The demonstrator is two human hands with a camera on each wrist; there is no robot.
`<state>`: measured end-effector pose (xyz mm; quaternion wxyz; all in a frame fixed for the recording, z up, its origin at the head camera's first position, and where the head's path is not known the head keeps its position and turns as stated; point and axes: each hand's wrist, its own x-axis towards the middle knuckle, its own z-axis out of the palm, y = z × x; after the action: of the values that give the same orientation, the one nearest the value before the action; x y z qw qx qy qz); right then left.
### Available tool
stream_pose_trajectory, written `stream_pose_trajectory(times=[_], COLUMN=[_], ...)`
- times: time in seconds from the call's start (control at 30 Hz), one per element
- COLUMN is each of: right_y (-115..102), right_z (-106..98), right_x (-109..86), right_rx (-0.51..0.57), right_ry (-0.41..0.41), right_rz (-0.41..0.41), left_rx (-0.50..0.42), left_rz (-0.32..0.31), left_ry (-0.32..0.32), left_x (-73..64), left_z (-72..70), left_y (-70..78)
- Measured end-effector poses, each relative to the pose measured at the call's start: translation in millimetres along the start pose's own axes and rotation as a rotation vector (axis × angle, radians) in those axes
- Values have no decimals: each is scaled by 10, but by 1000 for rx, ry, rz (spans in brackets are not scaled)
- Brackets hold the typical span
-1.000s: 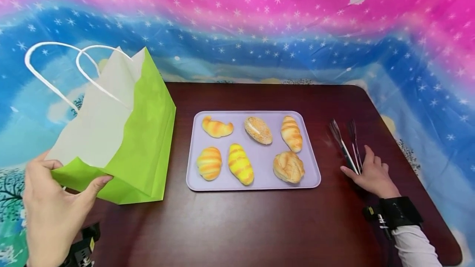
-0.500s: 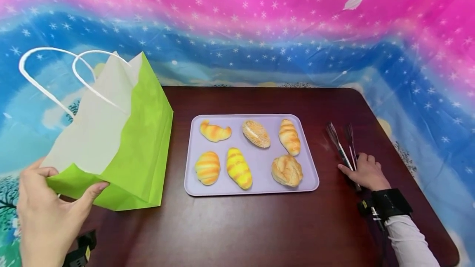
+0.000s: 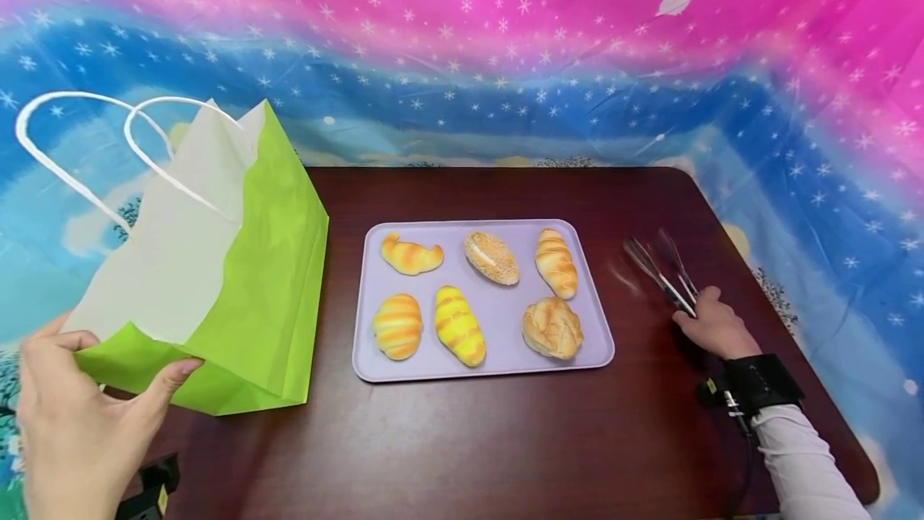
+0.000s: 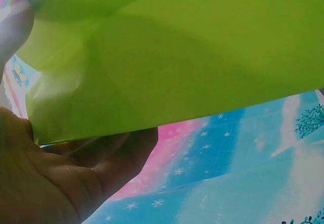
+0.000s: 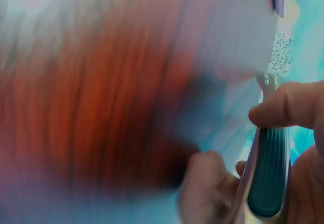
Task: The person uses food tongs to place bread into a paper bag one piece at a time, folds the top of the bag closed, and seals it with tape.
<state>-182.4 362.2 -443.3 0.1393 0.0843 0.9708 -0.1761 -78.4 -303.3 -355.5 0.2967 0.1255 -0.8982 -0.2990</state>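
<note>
My left hand (image 3: 87,416) pinches the near rim of a green paper bag (image 3: 277,263), thumb on the outer face. The bag stands at the left with a white inside and white handles. In the left wrist view, the green paper (image 4: 172,67) fills the top and the fingers lie beneath its edge. At the table's right side my right hand (image 3: 722,327) grips metal tongs (image 3: 667,286), their two arms spread apart and pointing away. A dark ribbed handle grip (image 5: 268,178) shows under the thumb in the right wrist view.
A pale purple tray (image 3: 505,359) in the middle of the dark table (image 3: 469,448) carries several breads, among them a yellow striped roll (image 3: 459,326), a seeded bun (image 3: 492,257) and a round bun (image 3: 552,327). A patterned cloth (image 3: 462,62) hangs behind.
My right hand has closed round the tongs, which have tilted and look lifted slightly from the table. My left hand keeps holding the bag rim. The whole head view has shifted a little.
</note>
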Motion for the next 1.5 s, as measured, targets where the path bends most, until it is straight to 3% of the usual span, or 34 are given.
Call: stream_pose_trajectory(times=[0.3, 0.53, 0.8, 0.97, 1.17, 1.5], right_y=[-85, -305, -523, -606, -687, -812], right_z=[-7, -68, 30, 82, 128, 139], right_x=[-218, -317, -232, -169, -116, -68], right_rx=[41, -4, -59, -76, -63, -50], right_ry=[200, 110, 48, 24, -6, -75], right_rz=[-55, -110, -162, -170, -172, -159], left_rx=[-2, -13, -20, -35, -30, -35], left_rz=[38, 27, 40, 68, 38, 26], left_ry=[11, 6, 22, 35, 2, 2], left_x=[26, 21, 11, 9, 23, 25], left_z=[19, 32, 23, 27, 9, 6], left_y=[-12, -21, -36, -27, -4, -14])
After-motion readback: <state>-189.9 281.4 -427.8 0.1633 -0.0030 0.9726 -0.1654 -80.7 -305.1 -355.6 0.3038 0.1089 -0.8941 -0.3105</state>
